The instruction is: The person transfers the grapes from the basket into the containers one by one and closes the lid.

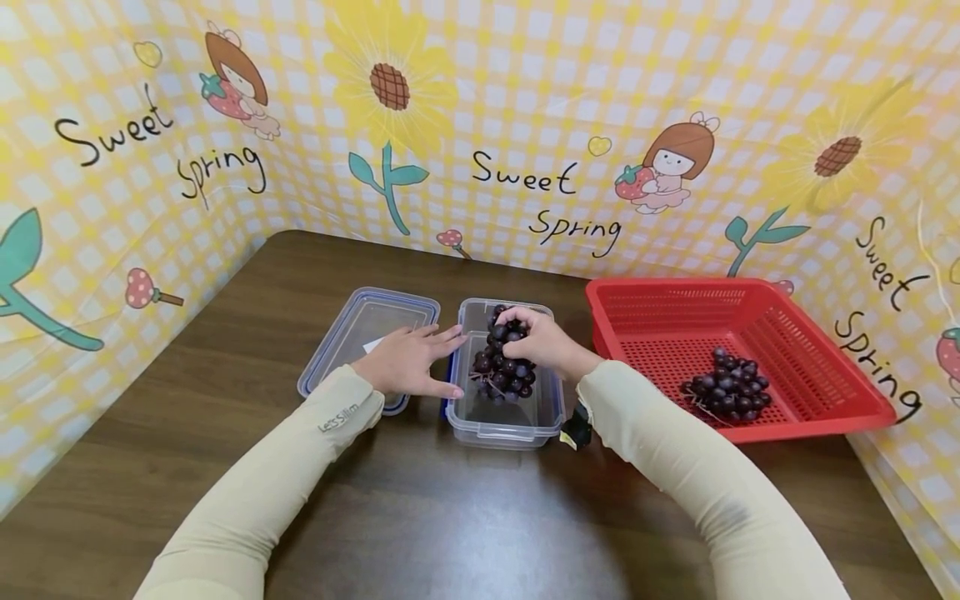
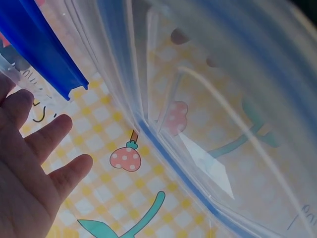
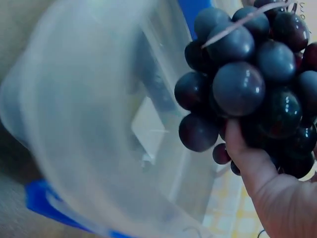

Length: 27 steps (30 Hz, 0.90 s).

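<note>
A bunch of dark grapes [image 1: 504, 367] is in my right hand [image 1: 546, 340], over the clear plastic container [image 1: 501, 435]. In the right wrist view, the thumb presses up among the grapes [image 3: 237, 89], with the container wall [image 3: 94, 124] alongside. My left hand [image 1: 408, 360] has its fingers spread and straight, at the container's left side by its blue clip. In the left wrist view those fingers [image 2: 54, 136] lie apart below the blue clip [image 2: 44, 44]. Left of the container, partly under the left hand, lies the clear lid [image 1: 352, 333] with a blue seal.
To the right stands a red plastic basket [image 1: 622, 342] with another bunch of grapes [image 1: 727, 385] in it. A small black and yellow item [image 1: 576, 429] sits by the right wrist. A patterned cloth [image 1: 480, 125] rises behind the brown table [image 1: 225, 333].
</note>
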Each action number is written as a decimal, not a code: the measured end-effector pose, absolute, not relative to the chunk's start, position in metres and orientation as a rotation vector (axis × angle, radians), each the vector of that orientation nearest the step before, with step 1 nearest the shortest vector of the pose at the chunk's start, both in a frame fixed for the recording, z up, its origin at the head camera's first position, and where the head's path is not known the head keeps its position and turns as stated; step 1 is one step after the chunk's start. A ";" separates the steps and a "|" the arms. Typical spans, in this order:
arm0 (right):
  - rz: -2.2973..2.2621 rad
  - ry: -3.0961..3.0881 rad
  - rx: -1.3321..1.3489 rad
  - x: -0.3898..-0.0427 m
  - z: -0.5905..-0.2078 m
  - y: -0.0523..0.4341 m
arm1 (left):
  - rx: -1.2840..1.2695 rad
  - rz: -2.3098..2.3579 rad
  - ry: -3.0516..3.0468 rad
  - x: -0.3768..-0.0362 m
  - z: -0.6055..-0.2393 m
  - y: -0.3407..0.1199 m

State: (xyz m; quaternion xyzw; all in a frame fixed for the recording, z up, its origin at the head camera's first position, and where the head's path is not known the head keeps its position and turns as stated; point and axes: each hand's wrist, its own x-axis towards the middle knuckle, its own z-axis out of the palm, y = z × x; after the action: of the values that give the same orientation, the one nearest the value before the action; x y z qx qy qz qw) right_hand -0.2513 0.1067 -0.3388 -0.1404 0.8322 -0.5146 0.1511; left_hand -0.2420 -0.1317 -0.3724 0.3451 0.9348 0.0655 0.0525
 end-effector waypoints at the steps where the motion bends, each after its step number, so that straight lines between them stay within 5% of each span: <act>1: -1.469 2.390 -0.396 -0.250 -0.341 0.106 | 1.050 0.196 2.844 -0.242 -0.372 -0.132; 27: -1.433 2.445 -0.479 -0.240 -0.373 0.095 | 1.064 0.239 2.814 -0.242 -0.369 -0.131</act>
State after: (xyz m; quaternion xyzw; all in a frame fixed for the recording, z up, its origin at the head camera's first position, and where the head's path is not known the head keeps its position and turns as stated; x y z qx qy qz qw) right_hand -0.2396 0.0948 -0.3734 -0.1652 0.8430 -0.4942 0.1332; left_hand -0.2422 -0.1311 -0.3690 0.3520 0.9306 0.0789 0.0615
